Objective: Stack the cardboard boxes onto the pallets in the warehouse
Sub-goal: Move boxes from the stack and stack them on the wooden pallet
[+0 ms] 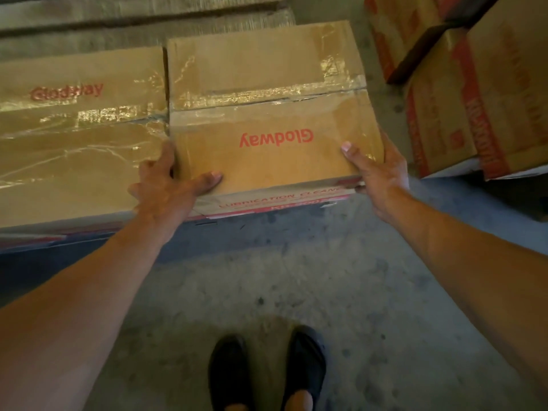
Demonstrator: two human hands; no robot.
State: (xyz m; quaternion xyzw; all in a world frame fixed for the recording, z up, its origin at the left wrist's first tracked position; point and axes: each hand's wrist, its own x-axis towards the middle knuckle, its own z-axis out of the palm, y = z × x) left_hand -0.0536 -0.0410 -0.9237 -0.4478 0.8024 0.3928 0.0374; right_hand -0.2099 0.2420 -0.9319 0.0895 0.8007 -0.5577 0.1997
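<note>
Two bare hands of ours grip the brown, tape-sealed cardboard box (267, 84) printed "Glodway" in red, at its near corners. Our left hand (166, 188) lays its thumb on the lid, fingers down the seam against the matching taped box (80, 149) just beside it. Our right hand (376, 176) does likewise, fingers curled round the side.

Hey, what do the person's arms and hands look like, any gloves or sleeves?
No gloves on the left hand or right hand, no sleeves on the left forearm or right forearm within the frame, and no watch, ring or band visible.
</note>
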